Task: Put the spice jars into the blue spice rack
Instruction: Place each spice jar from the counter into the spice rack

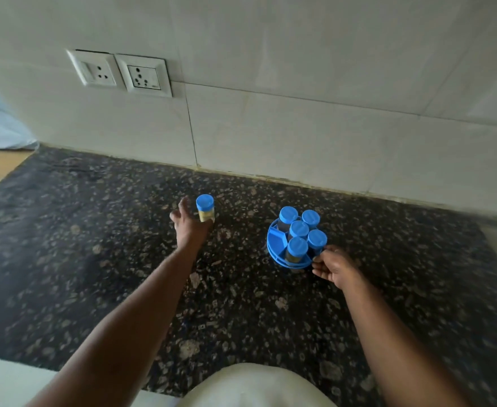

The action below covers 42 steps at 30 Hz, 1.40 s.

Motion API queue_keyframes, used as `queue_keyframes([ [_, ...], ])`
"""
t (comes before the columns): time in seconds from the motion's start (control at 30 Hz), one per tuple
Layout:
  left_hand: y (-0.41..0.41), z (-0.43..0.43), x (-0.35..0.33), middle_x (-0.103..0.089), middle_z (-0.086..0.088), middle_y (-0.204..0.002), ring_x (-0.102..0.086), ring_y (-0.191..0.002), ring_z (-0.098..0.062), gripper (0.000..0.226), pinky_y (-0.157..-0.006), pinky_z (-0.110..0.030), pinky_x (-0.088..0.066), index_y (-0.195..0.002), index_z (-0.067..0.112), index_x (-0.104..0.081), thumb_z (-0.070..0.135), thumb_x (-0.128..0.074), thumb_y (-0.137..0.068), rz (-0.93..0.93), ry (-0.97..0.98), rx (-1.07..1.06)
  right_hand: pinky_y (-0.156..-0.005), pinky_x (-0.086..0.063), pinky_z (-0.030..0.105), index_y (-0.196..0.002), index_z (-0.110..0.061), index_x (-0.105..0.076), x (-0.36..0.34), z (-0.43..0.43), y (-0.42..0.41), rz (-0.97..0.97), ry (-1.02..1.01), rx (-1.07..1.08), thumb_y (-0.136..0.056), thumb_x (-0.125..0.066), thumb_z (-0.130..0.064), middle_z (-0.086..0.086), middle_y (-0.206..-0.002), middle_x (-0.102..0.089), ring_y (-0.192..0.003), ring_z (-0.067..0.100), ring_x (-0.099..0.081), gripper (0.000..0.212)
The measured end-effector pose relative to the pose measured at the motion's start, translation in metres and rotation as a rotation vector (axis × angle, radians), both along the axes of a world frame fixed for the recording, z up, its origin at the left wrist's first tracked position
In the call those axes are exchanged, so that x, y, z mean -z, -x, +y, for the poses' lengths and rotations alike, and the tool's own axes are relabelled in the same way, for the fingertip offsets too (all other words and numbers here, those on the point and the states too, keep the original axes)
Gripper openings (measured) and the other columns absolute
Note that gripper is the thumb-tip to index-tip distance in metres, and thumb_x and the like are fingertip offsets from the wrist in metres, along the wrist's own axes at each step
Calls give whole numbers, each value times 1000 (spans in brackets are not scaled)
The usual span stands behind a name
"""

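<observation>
The round blue plastic spice rack (274, 240) is standing on the dark speckled granite worktop (124, 259), and I am taking it as the landmark here. Five clear spice jars with blue lids (299, 229) are already sitting upright in the rack: one in the middle and four around it. On the rack's left side one compartment is showing only blue plastic, so it seems to be still free.

One more small clear jar with a blue lid and yellowish content (205, 211) is standing upright on the worktop, well apart from the rack, to its left. The left hand (189, 227) is reaching to this jar; the fingers are spread and are lying just beside and partly behind it. The picture is blurred there, so I cannot tell if the hand is already closing on the jar or only touching it.

The right hand (334, 267) is at the near right edge of the rack, with curled fingers touching the rim. It looks to be steadying the rack, but a firm grip I cannot confirm.

In my judgement the task is almost finished: five jars are in place and one jar is remaining outside. What is left is lifting this last jar, carrying it to the right, and lowering it into the free compartment. No other loose jars are visible on the worktop.
</observation>
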<state>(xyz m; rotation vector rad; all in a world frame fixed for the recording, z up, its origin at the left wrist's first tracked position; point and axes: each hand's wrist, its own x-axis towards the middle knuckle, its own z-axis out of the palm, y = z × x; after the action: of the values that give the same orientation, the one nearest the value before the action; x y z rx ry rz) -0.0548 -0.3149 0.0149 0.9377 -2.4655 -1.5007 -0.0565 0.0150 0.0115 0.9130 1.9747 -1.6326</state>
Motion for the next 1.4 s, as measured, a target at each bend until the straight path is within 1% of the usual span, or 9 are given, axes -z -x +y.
queue_keyframes([
  [0.2,21,-6,-6,-35,-17,-137,-47,-119,-43,71,-94,-46,-46,-144,30,-37,11,-66,-82,-56,378,390,-63,-55,32,-123,-9,-58,3,-4,-7,-27,44,-59,-89,-53,5,9,-82,-65,-69,16,-60,37],
  [0.37,27,-2,-15,-52,-21,-123,-58,-103,-41,51,-73,-39,-46,-132,24,-47,8,-55,-85,-60,417,354,-66,-56,32,-116,-12,-58,2,-3,-12,-7,43,-56,-92,-56,0,8,-86,-66,-72,15,-61,28],
  [0.47,29,3,-16,-58,-19,-120,-59,-97,-33,46,-68,-36,-45,-129,23,-50,12,-56,-85,-8,270,273,-66,-56,32,-116,-14,-58,4,-3,-12,-1,36,-59,-93,-56,-3,8,-92,-67,-75,15,-62,26],
  [0.6,25,26,-18,-61,-10,-120,-68,-86,-23,43,-59,-33,-60,-129,29,-53,22,-64,-88,49,-59,253,-70,-56,33,-114,-15,-57,6,-1,-14,18,54,-61,-94,-57,-7,7,-95,-66,-77,16,-62,21],
  [0.8,17,75,-14,-63,-12,-122,-70,-92,-26,38,-71,-42,-63,-126,27,-56,19,-66,-90,88,-313,344,-71,-57,33,-116,-15,-54,10,2,-14,17,63,-55,-93,-59,-8,7,-98,-66,-81,17,-63,24],
  [0.97,13,98,-11,-69,-3,-116,-71,-90,-21,44,-81,-41,-61,-127,41,-53,31,-64,-85,76,-34,512,-72,-57,34,-117,-16,-55,11,2,-16,37,27,-69,-93,-59,-11,6,-97,-67,-81,17,-64,25],
  [1.07,10,106,-9,-60,2,-120,-62,-100,-18,51,-86,-34,-52,-136,36,-48,31,-64,-87,105,156,602,-77,-57,35,-115,-14,-60,12,1,-17,45,-18,-98,-94,-59,-15,5,-94,-67,-81,16,-63,22],
  [1.27,7,115,-4,-49,-3,-141,-52,-124,-25,61,-92,-44,-53,-142,44,-38,32,-61,-87,95,443,744,-69,-56,30,-116,-12,-61,13,4,-20,38,-64,-116,-92,-62,-20,7,-96,-67,-81,16,-62,25],
  [1.4,3,117,-1,-49,-2,-137,-48,-126,-24,60,-89,-42,-53,-144,43,-37,36,-59,-89,100,573,787,-72,-55,32,-114,-10,-60,12,4,-21,37,-84,-113,-93,-61,-20,6,-90,-64,-78,15,-60,23],
])
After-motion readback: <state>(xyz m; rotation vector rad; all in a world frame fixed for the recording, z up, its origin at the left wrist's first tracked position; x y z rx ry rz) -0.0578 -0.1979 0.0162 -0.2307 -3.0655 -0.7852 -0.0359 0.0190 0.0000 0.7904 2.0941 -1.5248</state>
